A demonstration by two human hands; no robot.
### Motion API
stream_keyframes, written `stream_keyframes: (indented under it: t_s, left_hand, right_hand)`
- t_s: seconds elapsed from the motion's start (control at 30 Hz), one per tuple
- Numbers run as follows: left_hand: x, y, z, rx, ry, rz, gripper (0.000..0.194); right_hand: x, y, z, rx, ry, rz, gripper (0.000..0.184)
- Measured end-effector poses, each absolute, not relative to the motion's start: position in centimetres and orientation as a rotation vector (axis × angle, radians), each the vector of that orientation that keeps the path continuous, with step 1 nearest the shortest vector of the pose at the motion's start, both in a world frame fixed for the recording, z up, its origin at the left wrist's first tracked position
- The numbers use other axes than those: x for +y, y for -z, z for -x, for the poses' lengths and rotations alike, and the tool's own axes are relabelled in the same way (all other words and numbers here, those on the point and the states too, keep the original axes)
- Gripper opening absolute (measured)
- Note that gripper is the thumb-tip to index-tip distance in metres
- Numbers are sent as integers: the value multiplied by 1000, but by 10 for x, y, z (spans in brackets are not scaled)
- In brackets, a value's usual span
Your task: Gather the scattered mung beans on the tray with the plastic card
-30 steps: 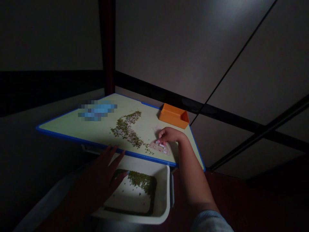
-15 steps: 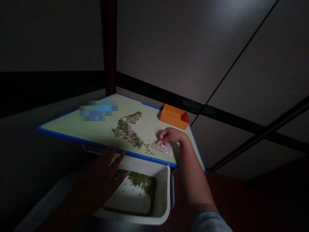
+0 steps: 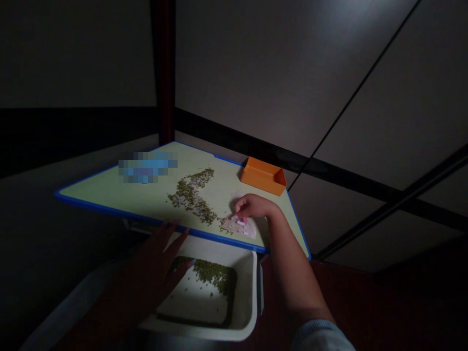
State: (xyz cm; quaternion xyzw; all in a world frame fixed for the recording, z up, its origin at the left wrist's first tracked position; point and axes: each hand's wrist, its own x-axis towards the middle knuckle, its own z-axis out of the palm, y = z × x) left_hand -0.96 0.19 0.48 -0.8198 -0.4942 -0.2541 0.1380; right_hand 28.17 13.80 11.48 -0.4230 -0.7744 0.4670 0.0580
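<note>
My right hand [image 3: 249, 205] is closed at the top of a flat, pale pink half-round piece [image 3: 245, 229] with pink and white bits on it; its kind is unclear. This piece lies against the board, its left edge at small green grains, which look like mung beans [image 3: 192, 195]. My left hand [image 3: 164, 258], in deep shadow, has its fingers spread at the board's near edge and over a white plastic bin [image 3: 252, 292]. More green grains [image 3: 215, 277] lie inside that bin.
The pale yellow board [image 3: 109, 190] has a blue rim and sits above the bin's far side. An orange open box [image 3: 261, 181] stands at its back right corner. A blurred-out blue item [image 3: 146, 167] lies at the left. Dark panelled walls stand behind.
My right hand has slid the pink half-round piece a little to the left, up to the nearest loose grains. My left hand stays almost where it was.
</note>
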Motion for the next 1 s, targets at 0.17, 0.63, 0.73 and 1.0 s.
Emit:
stream_keyframes:
  t_s: [0.17,0.63,0.73,1.0]
  left_hand:
    - [2,-3,10,-1420,753,2358,65]
    - [2,-7,9,-1382,719,2328,64]
    - [3,-7,9,-1383,727,2336,64]
    - [2,-5,11,-1369,746,2337,65]
  right_hand:
    - [138,-117,-285,-2345,-1366,1317,33]
    - [141,-109,-281,-2320,-1482,1263,30]
    - [141,-107,-278,-2308,-1469,1254,28]
    - [137,-117,-280,-2370,-1310,1360,24]
